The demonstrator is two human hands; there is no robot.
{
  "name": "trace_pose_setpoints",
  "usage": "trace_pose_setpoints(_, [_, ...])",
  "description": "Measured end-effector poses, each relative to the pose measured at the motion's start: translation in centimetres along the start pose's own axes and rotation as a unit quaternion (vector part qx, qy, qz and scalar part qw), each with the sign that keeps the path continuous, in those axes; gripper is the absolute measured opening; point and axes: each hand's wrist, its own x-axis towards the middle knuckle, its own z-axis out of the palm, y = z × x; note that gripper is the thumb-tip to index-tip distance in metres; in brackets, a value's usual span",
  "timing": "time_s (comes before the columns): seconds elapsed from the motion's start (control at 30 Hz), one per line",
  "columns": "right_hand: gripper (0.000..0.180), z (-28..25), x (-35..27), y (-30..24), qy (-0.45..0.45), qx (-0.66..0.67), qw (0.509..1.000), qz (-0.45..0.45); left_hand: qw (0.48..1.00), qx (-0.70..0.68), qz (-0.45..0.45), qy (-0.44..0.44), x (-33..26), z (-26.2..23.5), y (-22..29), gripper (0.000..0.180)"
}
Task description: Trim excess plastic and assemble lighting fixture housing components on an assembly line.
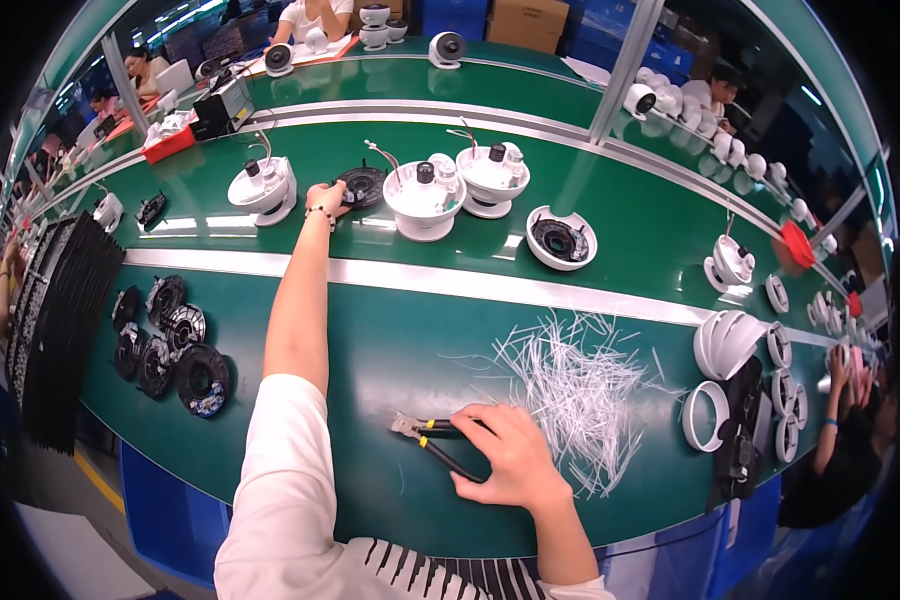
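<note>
The green bench (pixel 390 340) fills the view, with a raised conveyor lane running across its far half from 9 to 3 o'clock. A long stack of black trays (pixel 60 330) stands on edge at 9 o'clock, apparently kept as stock within reach. On the lane sit white dome-shaped housings (pixel 425 195), wires upward, spaced apart as if presented one by one. A pile of white cut strips (pixel 575 385) lies at 4 o'clock, just beside the cutting position, which suggests offcuts left where they fall. Black ring assemblies (pixel 175 350) are grouped at 8 o'clock on the near side of the bench. White ring covers (pixel 708 415) lie at 3 o'clock.

The left hand (pixel 322 196) is stretched out to 12 o'clock and grasps the edge of a black round disc part (pixel 362 186) lying on the lane between two housings; the fingers are closed on its near rim. The right hand (pixel 505 455) rests at 5 o'clock, loosely clasped over the black handles of the cutting pliers (pixel 432 437), which lie flat on the bench with the jaws pointing toward 9 o'clock, kept ready under the palm.
</note>
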Motion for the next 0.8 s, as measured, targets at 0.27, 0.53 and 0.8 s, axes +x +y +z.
trace_pose_setpoints(0.27, [0.052,-0.9,-0.1,0.5,0.029,-0.012,1.000,0.006,0.984,0.157,0.004,-0.080,-5.0,-4.7,4.6,0.035])
trace_pose_setpoints(0.53, [0.052,-1.9,-0.7,-0.4,0.047,-0.018,0.999,-0.008,0.853,0.391,0.065,-0.339,-14.6,-10.7,11.2,0.036])
trace_pose_setpoints(0.8, [0.048,-2.9,-0.9,-0.4,0.070,0.030,0.996,-0.053,0.682,0.581,0.108,-0.432,-13.2,-15.5,10.0,0.050])
